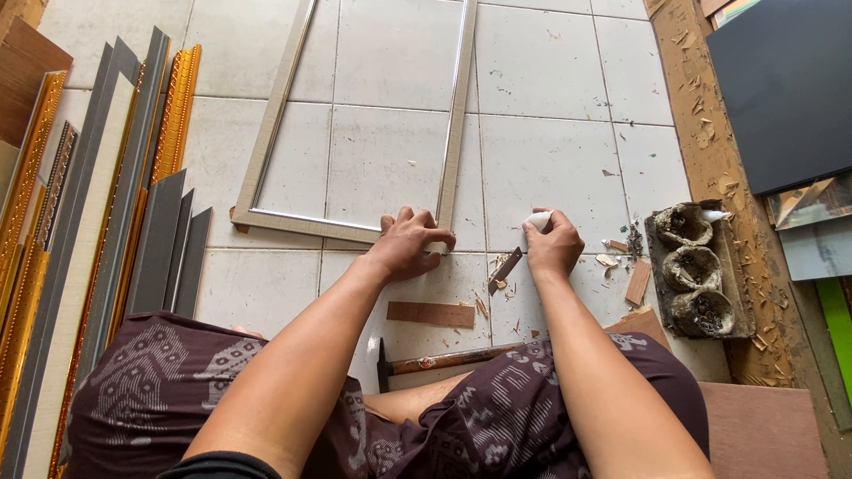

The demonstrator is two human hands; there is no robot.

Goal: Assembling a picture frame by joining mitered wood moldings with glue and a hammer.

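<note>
Silver-grey and narrow-moulded, the rectangular picture frame (pixel 355 124) lay flat on the white tiled floor (pixel 550 160). The left hand (pixel 408 244) was curled closed over its near right corner, pressing down. The right hand (pixel 554 244), just beside it, pinched a small white bottle (pixel 538 220).

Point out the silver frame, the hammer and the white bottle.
silver frame (pixel 454 133), head view, on its right rail.
hammer (pixel 444 359), head view, on the wooden handle.
white bottle (pixel 538 220), head view, on the part showing above the right hand's fingers.
</note>
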